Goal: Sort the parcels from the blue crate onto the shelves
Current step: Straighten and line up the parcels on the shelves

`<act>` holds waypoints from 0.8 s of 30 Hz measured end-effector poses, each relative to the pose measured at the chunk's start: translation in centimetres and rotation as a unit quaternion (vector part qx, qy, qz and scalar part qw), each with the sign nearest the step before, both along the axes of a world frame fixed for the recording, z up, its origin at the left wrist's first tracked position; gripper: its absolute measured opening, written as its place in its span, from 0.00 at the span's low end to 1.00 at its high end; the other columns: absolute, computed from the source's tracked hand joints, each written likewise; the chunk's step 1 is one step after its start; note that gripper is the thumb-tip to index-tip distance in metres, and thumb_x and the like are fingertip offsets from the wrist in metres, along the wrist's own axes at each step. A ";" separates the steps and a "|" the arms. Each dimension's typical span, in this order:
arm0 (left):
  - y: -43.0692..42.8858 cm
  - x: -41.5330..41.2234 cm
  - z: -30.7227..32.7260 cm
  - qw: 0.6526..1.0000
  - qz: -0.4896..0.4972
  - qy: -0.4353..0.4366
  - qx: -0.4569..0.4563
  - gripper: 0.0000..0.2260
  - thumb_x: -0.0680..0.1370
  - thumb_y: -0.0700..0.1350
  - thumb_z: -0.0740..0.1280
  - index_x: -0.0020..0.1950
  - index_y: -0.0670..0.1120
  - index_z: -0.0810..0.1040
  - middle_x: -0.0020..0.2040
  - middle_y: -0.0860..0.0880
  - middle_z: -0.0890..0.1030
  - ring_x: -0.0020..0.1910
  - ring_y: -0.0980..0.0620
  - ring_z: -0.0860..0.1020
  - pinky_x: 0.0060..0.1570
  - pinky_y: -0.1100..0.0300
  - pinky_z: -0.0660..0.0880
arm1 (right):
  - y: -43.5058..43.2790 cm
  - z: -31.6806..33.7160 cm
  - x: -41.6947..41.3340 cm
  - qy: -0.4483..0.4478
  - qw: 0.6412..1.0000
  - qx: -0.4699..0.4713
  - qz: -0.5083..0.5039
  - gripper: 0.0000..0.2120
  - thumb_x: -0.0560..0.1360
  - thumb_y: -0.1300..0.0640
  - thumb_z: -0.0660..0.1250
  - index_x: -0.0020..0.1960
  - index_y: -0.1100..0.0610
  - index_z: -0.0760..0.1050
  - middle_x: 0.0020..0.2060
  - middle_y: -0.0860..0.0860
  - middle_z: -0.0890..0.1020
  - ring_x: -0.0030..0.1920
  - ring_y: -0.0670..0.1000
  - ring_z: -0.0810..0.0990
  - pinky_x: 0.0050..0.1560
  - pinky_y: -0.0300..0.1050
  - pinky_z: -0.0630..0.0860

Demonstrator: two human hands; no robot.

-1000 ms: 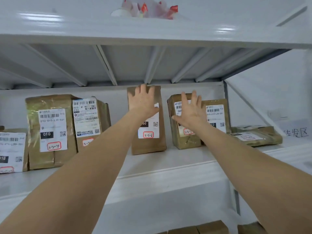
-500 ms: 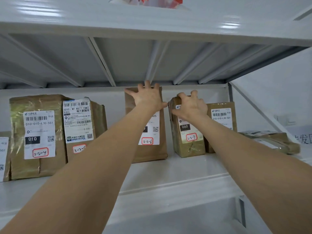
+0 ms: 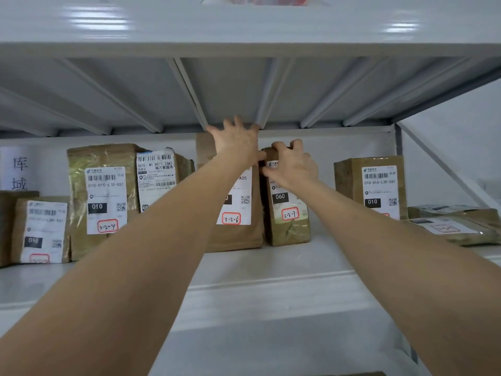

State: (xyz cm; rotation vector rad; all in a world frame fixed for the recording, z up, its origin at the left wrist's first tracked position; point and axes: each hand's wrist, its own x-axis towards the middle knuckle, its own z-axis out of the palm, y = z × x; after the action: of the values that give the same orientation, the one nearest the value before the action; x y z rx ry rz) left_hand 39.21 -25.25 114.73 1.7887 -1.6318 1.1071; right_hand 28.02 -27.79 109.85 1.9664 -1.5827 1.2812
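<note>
Brown parcels stand in a row on a white shelf [image 3: 271, 267]. My left hand [image 3: 235, 142] lies with spread fingers on the top of the tall parcel marked 3-2-6 [image 3: 238, 229]. My right hand [image 3: 291, 164] grips the top of the smaller parcel marked 3-2-7 [image 3: 290, 226], which stands upright right beside it. A parcel with a 010 label [image 3: 374, 185] stands apart to the right. The blue crate is out of view.
Left of my arms stand the parcel marked 3-2-4 [image 3: 103, 196], a parcel with a barcode label [image 3: 160, 175] and a lower one [image 3: 40, 229]. Flat parcels [image 3: 455, 226] lie at the far right. The upper shelf [image 3: 244, 28] hangs close above my hands.
My right hand has curled round the top of parcel 3-2-7 and slid it left against parcel 3-2-6, leaving a gap to the 010 parcel. My left hand stayed on 3-2-6.
</note>
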 end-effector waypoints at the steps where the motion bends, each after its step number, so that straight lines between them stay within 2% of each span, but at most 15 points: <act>1: 0.1 0.3 -0.1 1.000 -0.005 0.008 0.009 0.31 0.74 0.63 0.62 0.73 0.53 0.61 0.70 0.41 0.63 0.70 0.38 0.61 0.65 0.30 0.56 | 0.0 -0.1 0.0 -0.001 1.000 0.005 0.004 0.30 0.72 0.42 0.67 0.71 0.47 0.63 0.67 0.56 0.63 0.62 0.62 0.70 0.55 0.52 0.71; 3: 0.2 0.7 -0.3 0.999 -0.017 0.042 0.026 0.35 0.73 0.65 0.63 0.75 0.52 0.57 0.72 0.41 0.60 0.72 0.38 0.59 0.66 0.29 0.54 | -0.1 -0.4 -0.4 -0.004 1.000 0.024 0.003 0.34 0.71 0.41 0.69 0.73 0.46 0.60 0.68 0.56 0.61 0.63 0.63 0.69 0.56 0.52 0.71; 7: 0.5 1.2 -0.8 0.994 -0.042 0.097 0.032 0.37 0.71 0.62 0.68 0.75 0.52 0.56 0.73 0.42 0.59 0.72 0.38 0.57 0.65 0.29 0.56 | 0.0 -0.6 -0.8 -0.015 0.999 0.036 -0.008 0.37 0.69 0.42 0.71 0.72 0.45 0.58 0.67 0.56 0.60 0.58 0.63 0.75 0.49 0.49 0.71; 9: 0.4 1.4 -0.9 0.995 -0.044 0.081 0.031 0.35 0.71 0.59 0.69 0.74 0.51 0.59 0.71 0.42 0.60 0.71 0.38 0.59 0.63 0.30 0.60 | 0.4 -0.5 0.2 -0.002 1.000 0.025 -0.016 0.35 0.68 0.41 0.70 0.71 0.44 0.59 0.66 0.55 0.61 0.57 0.63 0.75 0.47 0.47 0.69; 12: 0.3 2.3 -1.0 0.997 -0.047 0.061 0.030 0.33 0.71 0.56 0.69 0.73 0.51 0.60 0.69 0.42 0.62 0.69 0.38 0.60 0.61 0.34 0.65 | 0.8 -0.6 1.8 0.011 1.000 0.012 -0.014 0.34 0.69 0.37 0.69 0.71 0.43 0.61 0.67 0.53 0.61 0.58 0.62 0.75 0.50 0.48 0.71; 16: 0.5 2.8 -1.1 0.997 -0.053 0.040 0.025 0.30 0.73 0.57 0.65 0.73 0.52 0.60 0.70 0.42 0.63 0.70 0.39 0.60 0.63 0.34 0.63 | 0.8 -0.9 1.5 0.013 1.000 0.007 -0.013 0.35 0.70 0.36 0.68 0.72 0.41 0.59 0.70 0.54 0.58 0.60 0.62 0.73 0.55 0.51 0.71; 24: 0.6 3.1 -1.1 0.998 -0.053 0.040 0.025 0.25 0.78 0.56 0.58 0.75 0.52 0.59 0.72 0.42 0.62 0.72 0.39 0.57 0.66 0.34 0.58 | 1.2 -1.3 1.8 -0.007 1.000 0.019 0.017 0.36 0.69 0.37 0.69 0.72 0.39 0.57 0.70 0.55 0.58 0.60 0.62 0.74 0.56 0.51 0.72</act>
State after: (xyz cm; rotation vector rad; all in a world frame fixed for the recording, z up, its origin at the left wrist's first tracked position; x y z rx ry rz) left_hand 42.33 -24.61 113.61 1.7336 -1.6992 0.9446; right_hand 29.83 -26.62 108.57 2.0192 -1.5997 1.2890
